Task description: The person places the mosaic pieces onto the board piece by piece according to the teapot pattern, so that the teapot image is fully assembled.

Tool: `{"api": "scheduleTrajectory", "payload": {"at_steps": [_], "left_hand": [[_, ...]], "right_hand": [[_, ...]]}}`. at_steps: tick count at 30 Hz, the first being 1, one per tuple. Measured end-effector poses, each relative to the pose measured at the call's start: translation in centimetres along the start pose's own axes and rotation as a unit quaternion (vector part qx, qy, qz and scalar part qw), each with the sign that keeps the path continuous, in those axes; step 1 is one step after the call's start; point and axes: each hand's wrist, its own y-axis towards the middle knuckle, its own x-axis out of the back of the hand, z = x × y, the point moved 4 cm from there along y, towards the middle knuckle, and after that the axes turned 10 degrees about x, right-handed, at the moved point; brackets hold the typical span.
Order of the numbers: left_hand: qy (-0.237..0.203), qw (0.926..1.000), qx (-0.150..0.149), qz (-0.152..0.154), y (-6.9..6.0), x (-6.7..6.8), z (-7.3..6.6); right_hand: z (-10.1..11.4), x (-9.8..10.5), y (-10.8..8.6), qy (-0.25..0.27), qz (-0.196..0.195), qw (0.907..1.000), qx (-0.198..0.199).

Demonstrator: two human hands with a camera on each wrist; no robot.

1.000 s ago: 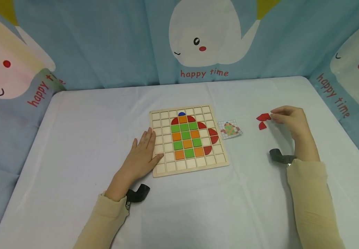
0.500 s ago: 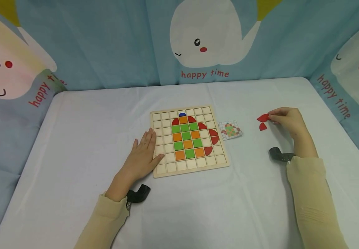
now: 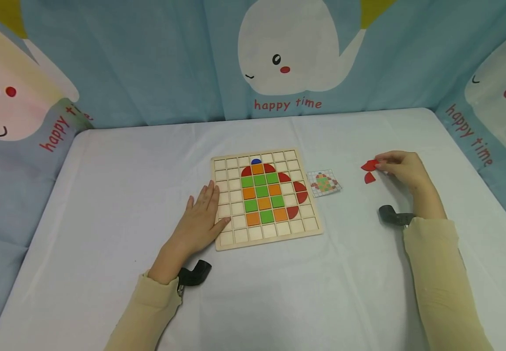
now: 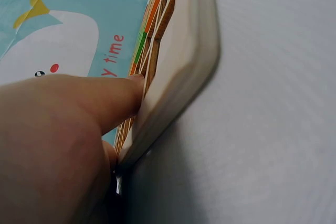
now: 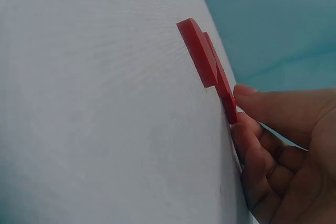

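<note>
A wooden grid board (image 3: 253,236) lies on the table, with green, orange, red and blue pieces set in its cells. My left hand (image 3: 197,222) rests on its left side, fingers extended along the edge; in the left wrist view the thumb (image 4: 123,98) lies on top of the rim. To the right, my right hand (image 3: 406,170) pinches the end of a red piece (image 5: 229,109) between thumb and fingertips. Touching or close beside it are other red pieces (image 3: 368,166), one a quarter circle (image 3: 369,178). The curled fingers partly hide the pinched piece.
A small pattern card (image 3: 324,183) with a coloured grid picture lies just right of the board, between it and the red pieces. White cloth (image 3: 279,292) covers the table. A blue curtain (image 3: 156,63) with whale prints stands behind and at the sides.
My right hand has moved slightly left, its fingertips coming from beside the red pieces to pinch one. The left hand and the board have stayed in place.
</note>
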Motion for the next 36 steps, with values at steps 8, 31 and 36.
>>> {"api": "scheduleTrajectory", "payload": {"at_steps": [8,31,36], "left_hand": [[0.000,1.0000,0.002,0.003,0.12,0.00,0.06],[-0.005,1.0000,0.003,0.000,-0.01,0.06,0.02],[-0.006,1.0000,0.000,-0.001,0.01,-0.05,0.01]], "right_hand": [[-0.92,-0.17,0.58,-0.033,0.008,0.9993,0.012],[-0.91,-0.54,0.29,-0.072,0.026,0.9970,0.012],[-0.96,-0.42,0.12,-0.090,0.019,0.9955,0.024]]}}
